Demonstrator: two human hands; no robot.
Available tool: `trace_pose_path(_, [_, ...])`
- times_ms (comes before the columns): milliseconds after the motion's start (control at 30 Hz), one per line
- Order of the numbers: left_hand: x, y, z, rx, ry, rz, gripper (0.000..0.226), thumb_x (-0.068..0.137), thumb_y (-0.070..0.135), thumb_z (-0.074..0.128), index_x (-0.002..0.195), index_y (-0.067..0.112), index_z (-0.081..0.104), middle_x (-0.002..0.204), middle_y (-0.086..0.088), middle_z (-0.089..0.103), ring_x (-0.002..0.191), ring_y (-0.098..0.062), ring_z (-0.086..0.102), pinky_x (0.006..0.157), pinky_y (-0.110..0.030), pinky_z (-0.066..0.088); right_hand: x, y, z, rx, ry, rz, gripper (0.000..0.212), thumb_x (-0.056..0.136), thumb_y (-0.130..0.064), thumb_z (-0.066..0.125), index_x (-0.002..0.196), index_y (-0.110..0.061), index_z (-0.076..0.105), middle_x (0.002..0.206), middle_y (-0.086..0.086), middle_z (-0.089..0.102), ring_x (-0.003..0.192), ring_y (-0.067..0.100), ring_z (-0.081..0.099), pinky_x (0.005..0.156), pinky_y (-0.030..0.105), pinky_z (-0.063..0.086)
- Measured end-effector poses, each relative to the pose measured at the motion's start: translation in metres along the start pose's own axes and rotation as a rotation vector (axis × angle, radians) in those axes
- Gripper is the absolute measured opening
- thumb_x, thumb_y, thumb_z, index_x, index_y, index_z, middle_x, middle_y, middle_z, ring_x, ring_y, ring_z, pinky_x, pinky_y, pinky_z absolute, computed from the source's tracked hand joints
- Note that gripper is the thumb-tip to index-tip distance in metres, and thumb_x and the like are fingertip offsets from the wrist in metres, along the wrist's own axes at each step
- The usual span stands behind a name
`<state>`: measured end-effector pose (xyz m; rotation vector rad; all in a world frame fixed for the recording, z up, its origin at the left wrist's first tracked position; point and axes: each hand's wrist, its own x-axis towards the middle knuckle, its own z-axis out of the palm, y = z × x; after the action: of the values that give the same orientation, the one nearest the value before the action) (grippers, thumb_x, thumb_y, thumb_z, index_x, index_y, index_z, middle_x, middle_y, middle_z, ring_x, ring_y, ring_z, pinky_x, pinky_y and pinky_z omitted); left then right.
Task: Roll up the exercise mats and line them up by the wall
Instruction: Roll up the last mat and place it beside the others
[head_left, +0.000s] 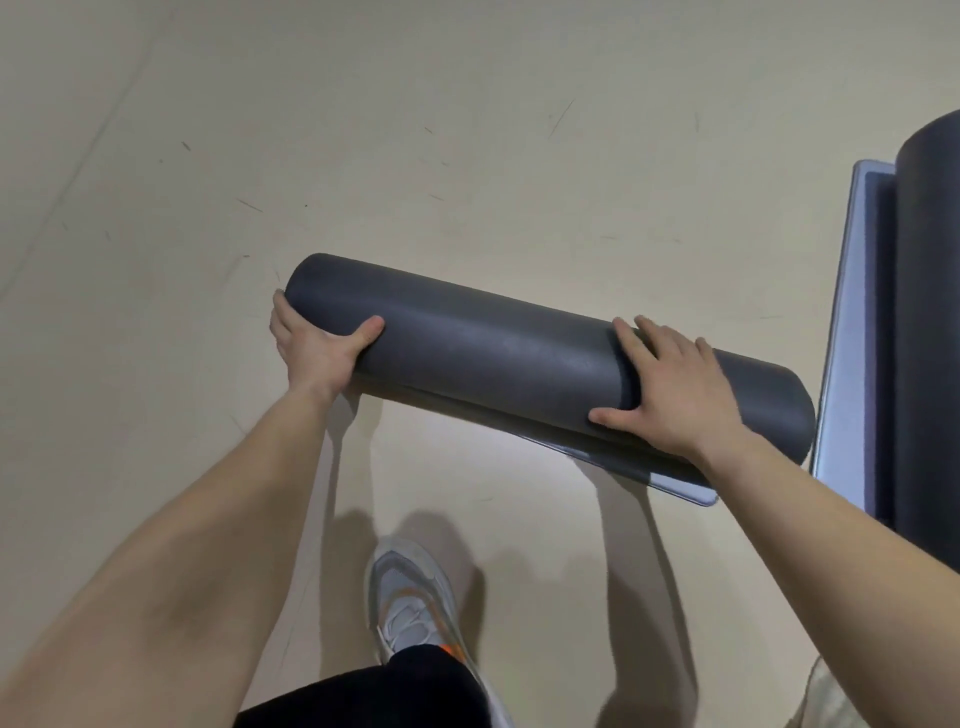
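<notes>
Both hands are on the mat (493, 348): my left hand (317, 348) grips its left end, thumb on top and fingers wrapped round the end, while my right hand (665, 395) lies flat near the right end, fingers spread. It is a thick, matte, dark grey roll lying slantwise on the beige floor (467, 130), its short unrolled tail showing a pale lilac edge. A second mat (924, 312), partly rolled, lies just beside its right end.
</notes>
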<state>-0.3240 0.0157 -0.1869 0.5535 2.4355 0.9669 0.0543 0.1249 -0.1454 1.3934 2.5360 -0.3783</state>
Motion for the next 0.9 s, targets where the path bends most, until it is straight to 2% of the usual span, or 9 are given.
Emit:
trace_pose_path(67, [-0.011,0.002,0.009,-0.023,0.061,-0.1,0.135,0.071,0.066,0.082,0.163,0.02,-0.005,0.168,-0.008,0.008,0.151,-0.036,0.027,0.123,-0.048,0.027,0.029,-0.012,-0.012,-0.003,-0.18,-0.032,0.132,0.059,-0.09,0.066,0.16,-0.043,-0.004,0.168,0.007,0.019,0.15,0.036,0.026,0.119,0.057,0.025])
trace_pose_path(167, [-0.051,0.007,0.039,-0.146,0.087,-0.442,0.131,0.072,0.086,0.062,0.163,0.019,-0.006,0.168,-0.009,0.013,0.148,-0.039,0.031,0.12,-0.052,0.028,0.05,-0.016,-0.014,0.006,-0.255,-0.006,0.14,0.042,-0.095,0.066,0.155,-0.053,-0.005,0.156,0.003,0.038,0.135,0.035,0.046,0.106,0.053,0.041])
trace_pose_path(267, [-0.099,0.007,0.08,-0.347,-0.036,-0.627,0.149,0.047,0.108,0.043,0.163,0.021,0.01,0.167,-0.004,0.021,0.148,-0.034,0.034,0.121,-0.052,0.03,0.051,-0.014,-0.013,0.025,-0.249,0.023,0.139,0.038,-0.097,0.065,0.154,-0.055,0.002,0.147,-0.002,0.047,0.126,0.032,0.054,0.098,0.049,0.048])
trace_pose_path(333, [-0.122,0.013,0.1,-0.433,-0.124,-0.676,0.15,0.031,0.113,0.041,0.15,0.022,0.034,0.153,0.002,0.039,0.127,-0.024,0.057,0.112,-0.048,0.045,0.048,-0.017,-0.011,0.032,-0.225,0.032,0.136,0.039,-0.096,0.066,0.152,-0.054,0.004,0.143,-0.001,0.049,0.123,0.033,0.056,0.097,0.049,0.049])
trace_pose_path(400, [-0.137,0.019,0.109,-0.5,-0.186,-0.689,0.125,0.03,0.109,0.051,0.118,0.02,0.05,0.123,0.006,0.053,0.092,-0.012,0.064,0.096,-0.039,0.056,0.041,-0.021,-0.008,0.065,-0.215,0.074,0.131,0.042,-0.093,0.068,0.15,-0.053,0.007,0.138,0.001,0.051,0.117,0.035,0.058,0.093,0.049,0.05])
trace_pose_path(500, [-0.141,0.017,0.12,-0.497,-0.275,-0.685,0.111,0.028,0.106,0.062,0.1,0.022,0.055,0.106,0.005,0.063,0.082,-0.014,0.062,0.087,-0.031,0.054,0.027,-0.028,-0.006,0.174,-0.236,0.178,0.125,0.044,-0.093,0.069,0.148,-0.052,0.013,0.131,0.002,0.054,0.109,0.035,0.061,0.086,0.046,0.051])
trace_pose_path(600, [-0.14,0.017,0.129,-0.52,-0.39,-0.616,0.118,0.033,0.103,0.067,0.121,0.025,0.064,0.119,0.009,0.072,0.108,-0.019,0.067,0.105,-0.041,0.049,0.009,-0.034,-0.001,0.29,-0.236,0.285,0.128,0.042,-0.096,0.066,0.149,-0.045,0.018,0.126,0.004,0.058,0.109,0.035,0.063,0.084,0.044,0.051])
trace_pose_path(667, [-0.153,0.036,0.123,-0.512,-0.427,-0.603,0.13,0.033,0.097,0.075,0.137,0.024,0.05,0.126,0.007,0.067,0.116,-0.022,0.065,0.106,-0.046,0.05,-0.012,-0.04,0.009,0.324,-0.243,0.334,0.13,0.044,-0.095,0.066,0.15,-0.037,0.019,0.123,0.006,0.056,0.109,0.036,0.062,0.082,0.043,0.049])
trace_pose_path(900, [-0.143,0.058,0.131,-0.358,-0.481,-0.436,0.108,0.027,0.08,0.092,0.116,0.021,0.07,0.099,0.008,0.079,0.089,-0.018,0.077,0.084,-0.039,0.062,0.009,-0.003,0.023,0.979,-0.401,0.351,0.14,0.043,-0.085,0.084,0.155,-0.032,0.018,0.139,-0.002,0.055,0.119,0.019,0.062,0.105,0.042,0.051])
